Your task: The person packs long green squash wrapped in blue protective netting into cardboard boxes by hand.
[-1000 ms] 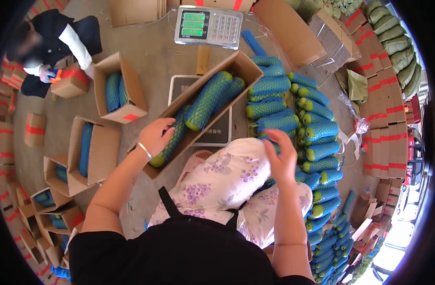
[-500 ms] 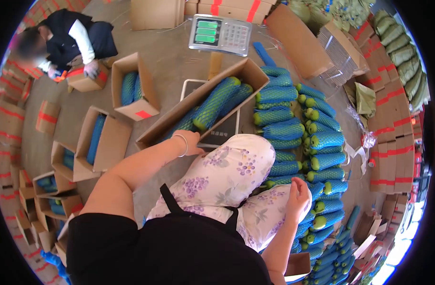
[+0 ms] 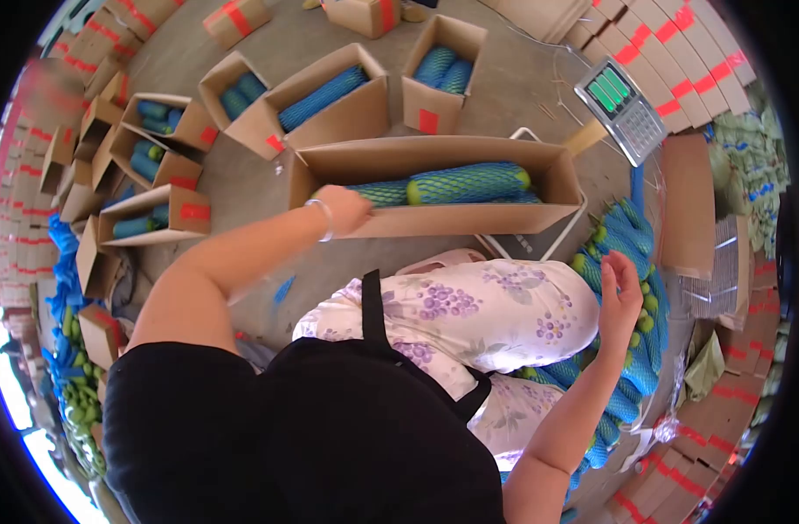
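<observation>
In the middle of the head view, a long open cardboard box (image 3: 434, 221) lies over the scale platform (image 3: 552, 236). Inside are long green vegetables (image 3: 469, 183) in blue net sleeves. My left hand (image 3: 345, 210), with a bracelet at the wrist, is closed over the box's near wall at the left end; its fingertips are partly hidden. Beside my right knee, my right hand (image 3: 622, 301) is raised with fingers apart and nothing in it. Below and behind that hand lies a pile of net-sleeved vegetables (image 3: 640, 367).
The scale's lit display (image 3: 620, 109) stands beyond the box's right end. Several open boxes of sleeved vegetables, such as one upright box (image 3: 434, 113), stand beyond and to the left. Flattened cardboard (image 3: 718, 266) leans at the right. Taped boxes (image 3: 653, 52) are stacked behind.
The view has turned left, so the long box now lies nearly level across it. My left hand has moved along to its near wall. My right hand stays raised and empty.
</observation>
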Demonstrator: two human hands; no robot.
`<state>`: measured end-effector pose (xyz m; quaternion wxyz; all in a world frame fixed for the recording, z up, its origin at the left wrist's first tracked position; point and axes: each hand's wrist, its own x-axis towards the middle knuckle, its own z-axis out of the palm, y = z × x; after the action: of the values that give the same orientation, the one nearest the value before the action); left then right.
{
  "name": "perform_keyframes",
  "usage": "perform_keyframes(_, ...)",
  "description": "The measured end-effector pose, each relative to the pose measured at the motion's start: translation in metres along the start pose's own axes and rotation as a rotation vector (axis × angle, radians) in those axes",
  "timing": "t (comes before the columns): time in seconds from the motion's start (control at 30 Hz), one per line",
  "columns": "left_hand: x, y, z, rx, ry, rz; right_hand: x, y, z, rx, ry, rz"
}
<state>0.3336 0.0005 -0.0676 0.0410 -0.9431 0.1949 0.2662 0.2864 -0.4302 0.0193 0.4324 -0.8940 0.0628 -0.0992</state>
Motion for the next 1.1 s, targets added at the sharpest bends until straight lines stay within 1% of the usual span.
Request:
perform_keyframes(0.03, -0.016, -0.021, 0.012, 0.003, -0.009, -0.042, 0.003, -0.004, 0.003, -0.001, -0.023, -0.016)
perform_keyframes(0.07, -0.03, -0.044, 0.028, 0.018, -0.069, -0.118, 0.004, -0.012, 0.005, -0.006, -0.049, -0.013)
perform_keyframes(0.1, -0.05, -0.066, 0.042, 0.023, -0.063, -0.159, 0.004, -0.011, 0.004, -0.009, -0.041, -0.01)
perform_keyframes(0.13, -0.067, -0.094, 0.058, 0.035, -0.143, -0.24, 0.002, -0.01, 0.003, -0.004, -0.05, -0.024)
perform_keyframes(0.17, -0.087, -0.118, 0.075, 0.054, -0.122, -0.298, -0.001, -0.008, 0.003, 0.002, -0.049, -0.029)
perform_keyframes(0.2, -0.103, -0.144, 0.089, 0.065, -0.194, -0.38, -0.003, -0.005, -0.002, 0.013, -0.024, -0.017)
perform_keyframes(0.23, -0.12, -0.161, 0.098, 0.099, -0.215, -0.482, -0.008, 0.003, -0.009, -0.002, 0.027, 0.038)
perform_keyframes(0.27, -0.131, -0.171, 0.104, 0.1, -0.327, -0.598, -0.017, 0.011, -0.02, 0.015, 0.08, 0.013)
perform_keyframes(0.3, -0.075, -0.157, 0.074, 0.167, -0.31, -0.485, -0.03, 0.02, -0.035, 0.016, 0.153, -0.001)
perform_keyframes(0.33, -0.071, -0.148, 0.074, 0.155, -0.298, -0.387, -0.047, 0.032, -0.05, 0.03, 0.247, 0.045)
perform_keyframes(0.37, -0.089, -0.143, 0.091, 0.141, -0.305, -0.266, -0.067, 0.042, -0.067, 0.022, 0.345, 0.1)
perform_keyframes(0.4, -0.074, -0.12, 0.091, 0.13, -0.325, -0.14, -0.094, 0.055, -0.084, 0.015, 0.447, 0.171)
perform_keyframes(0.43, -0.014, -0.076, 0.064, 0.129, -0.349, -0.015, -0.122, 0.067, -0.099, 0.008, 0.561, 0.234)
perform_keyframes(0.47, 0.031, -0.012, 0.042, 0.133, -0.381, 0.103, -0.155, 0.08, -0.112, -0.057, 0.653, 0.309)
perform_keyframes(0.5, 0.057, 0.056, 0.025, 0.142, -0.429, 0.208, -0.193, 0.09, -0.123, -0.114, 0.734, 0.389)
perform_keyframes(0.53, 0.064, 0.114, 0.014, 0.156, -0.492, 0.291, -0.234, 0.097, -0.132, -0.22, 0.742, 0.49)
perform_keyframes(0.57, 0.066, 0.149, 0.004, 0.172, -0.566, 0.345, -0.278, 0.099, -0.133, -0.3, 0.725, 0.597)
perform_keyframes(0.6, 0.062, 0.162, -0.006, 0.181, -0.64, 0.375, -0.321, 0.098, -0.134, -0.471, 0.715, 0.715)
perform_keyframes(0.67, 0.054, 0.153, -0.023, 0.176, -0.774, 0.387, -0.397, 0.104, -0.13, -0.805, 0.682, 0.958)
perform_keyframes(0.7, 0.052, 0.14, -0.034, 0.165, -0.831, 0.373, -0.437, 0.104, -0.125, -0.834, 0.743, 1.144)
perform_keyframes(0.73, 0.051, 0.133, -0.046, 0.145, -0.884, 0.35, -0.471, 0.098, -0.12, -0.972, 0.754, 1.36)
perform_keyframes(0.77, 0.051, 0.14, -0.058, 0.119, -0.935, 0.315, -0.503, 0.089, -0.113, -1.103, 0.744, 1.57)
perform_keyframes(0.8, 0.067, 0.127, -0.062, 0.045, -0.98, 0.309, -0.497, 0.056, -0.085, -1.149, 0.715, 1.729)
perform_keyframes(0.83, 0.082, 0.147, -0.079, -0.053, -0.898, 0.204, -0.522, 0.045, -0.074, -1.141, 0.677, 1.893)
perform_keyframes(0.87, 0.085, 0.171, -0.104, -0.054, -0.769, 0.379, -0.568, 0.045, -0.052, -1.108, 0.715, 1.928)
perform_keyframes(0.9, 0.085, 0.191, -0.125, -0.138, -0.599, 0.466, -0.597, 0.047, -0.033, -1.076, 0.755, 1.949)
perform_keyframes(0.93, 0.077, 0.218, -0.145, -0.234, -0.472, 0.574, -0.576, 0.016, -0.055, -0.317, 0.855, 2.274)
perform_keyframes(0.97, 0.069, 0.24, -0.158, -0.333, -0.334, 0.68, -0.613, 0.019, -0.047, -0.464, 0.597, 2.228)
perform_keyframes(1.0, 0.065, 0.258, -0.164, -0.382, -0.269, 0.816, -0.628, 0.008, -0.051, -0.557, 0.649, 2.239)
perform_keyframes(1.03, 0.061, 0.28, -0.172, -0.42, -0.205, 0.94, -0.65, 0.002, -0.066, -0.628, 0.478, 2.169)
perform_keyframes(1.07, 0.053, 0.301, -0.173, -0.348, -0.059, 1.177, -0.657, -0.017, -0.092, -0.892, 0.288, 1.956)
perform_keyframes(1.1, 0.038, 0.321, -0.171, -0.259, 0.092, 1.399, -0.652, -0.036, -0.122, -1.063, 0.422, 1.67)
